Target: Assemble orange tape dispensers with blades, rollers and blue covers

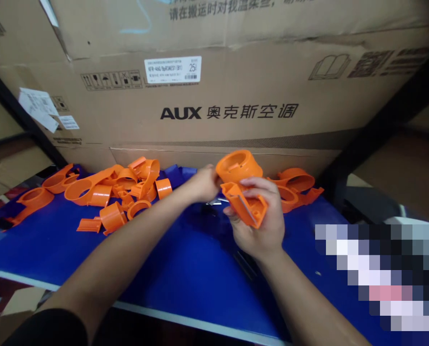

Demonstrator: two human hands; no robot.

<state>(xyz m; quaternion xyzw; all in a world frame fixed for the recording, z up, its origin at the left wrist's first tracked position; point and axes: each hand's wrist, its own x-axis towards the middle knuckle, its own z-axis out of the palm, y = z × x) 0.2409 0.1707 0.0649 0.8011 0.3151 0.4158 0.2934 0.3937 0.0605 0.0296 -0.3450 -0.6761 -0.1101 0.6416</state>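
Note:
My right hand (263, 218) is closed around an orange plastic part with a ring (248, 166), raised over the blue tabletop. The round end points up, and an angular, hollow bracket end shows below it between thumb and fingers. Just left of the ring is my left hand (205, 183), its fingers curled and mostly turned away from view. Whether it touches the ring or holds something small cannot be made out. Small shiny metal pieces (214, 202) lie on the table just below the left hand.
Several similar orange parts (109, 216) are heaped at the left, with more orange parts (297, 180) at the back right. A large cardboard box (236, 86) stands behind the blue table (164, 283). Dark strips (245, 264) lie near my right wrist. Black frame posts (376, 125) flank the table.

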